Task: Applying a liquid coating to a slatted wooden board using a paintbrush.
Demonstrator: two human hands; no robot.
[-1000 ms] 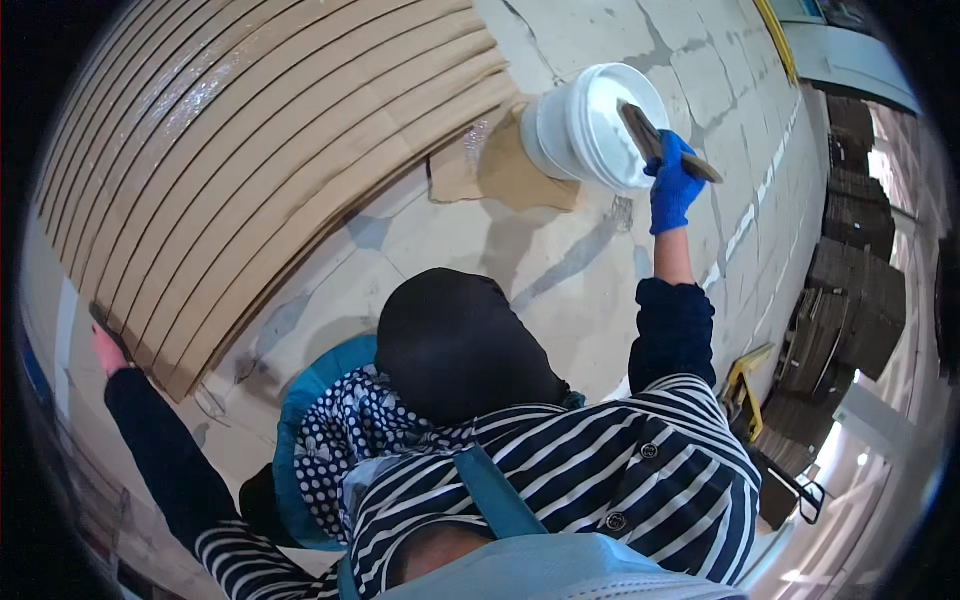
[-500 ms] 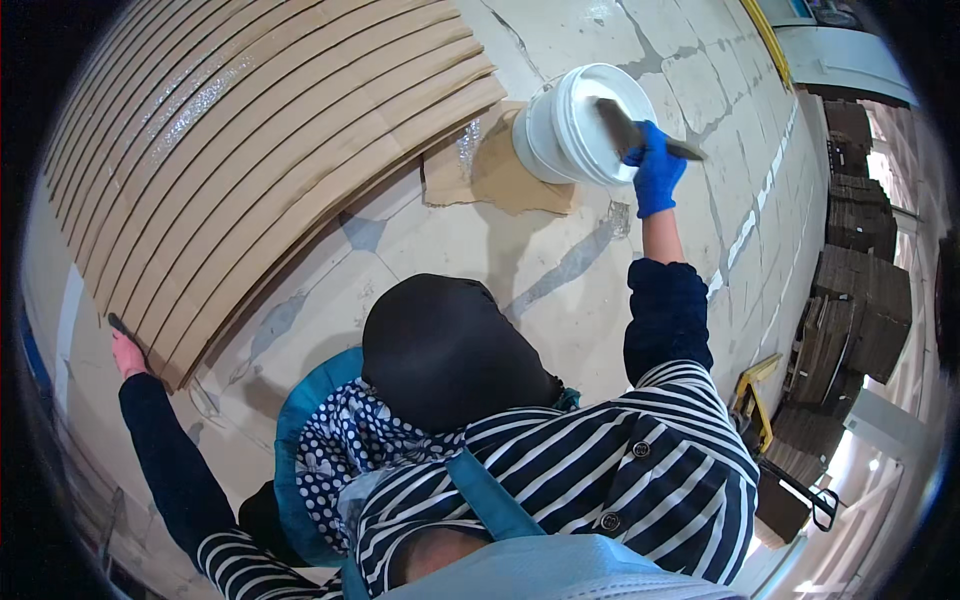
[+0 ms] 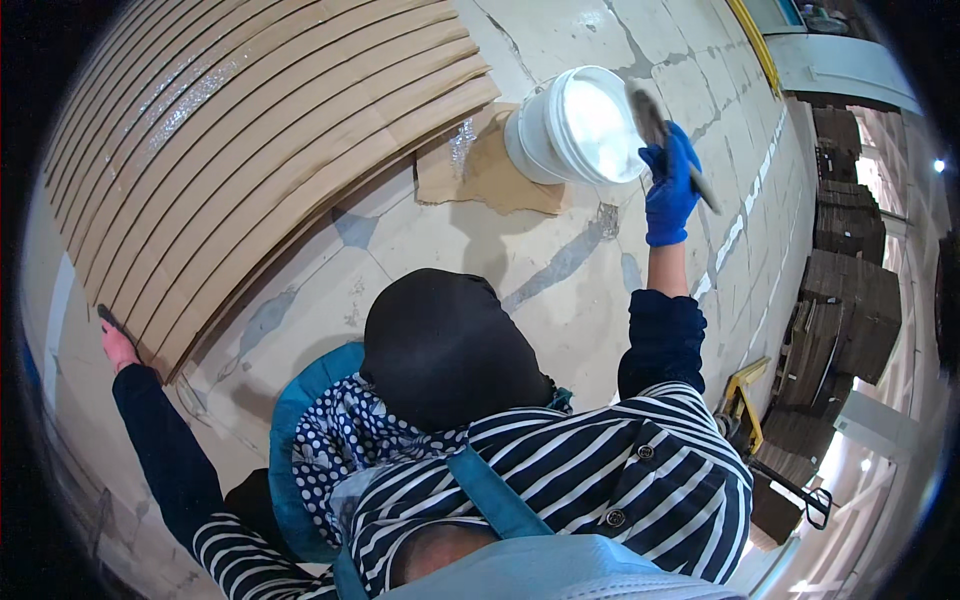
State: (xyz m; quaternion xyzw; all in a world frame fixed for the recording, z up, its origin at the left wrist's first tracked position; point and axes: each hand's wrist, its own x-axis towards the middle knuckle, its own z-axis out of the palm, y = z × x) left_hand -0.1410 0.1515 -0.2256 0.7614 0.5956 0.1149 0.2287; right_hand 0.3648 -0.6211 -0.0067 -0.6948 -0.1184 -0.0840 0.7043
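Observation:
My right hand (image 3: 670, 195), in a blue glove, is closed around a flat brush (image 3: 648, 112). The brush's wide dark end points up beside the rim of a white bucket (image 3: 530, 138), and its handle sticks out below the hand. Inside the bucket is a white substance (image 3: 597, 120). At far left, my bare left hand (image 3: 120, 348) is at the near corner of overlapping brown cardboard sheets (image 3: 270, 190). A narrow dark thing (image 3: 112, 318) lies along its fingers, too small to name. Wet, shiny patches show on the sheets.
A torn cardboard piece (image 3: 450, 180) lies under the bucket on the cracked floor (image 3: 420, 235). Stacks of brown cardboard (image 3: 850, 300) stand along the right, near a yellow pallet jack (image 3: 742, 400). A dark rounded shape (image 3: 450, 340) is in front of my body.
My right hand has drawn the brush from over the bucket's opening to the right and slightly nearer, past the rim. The left hand has stayed at the cardboard corner.

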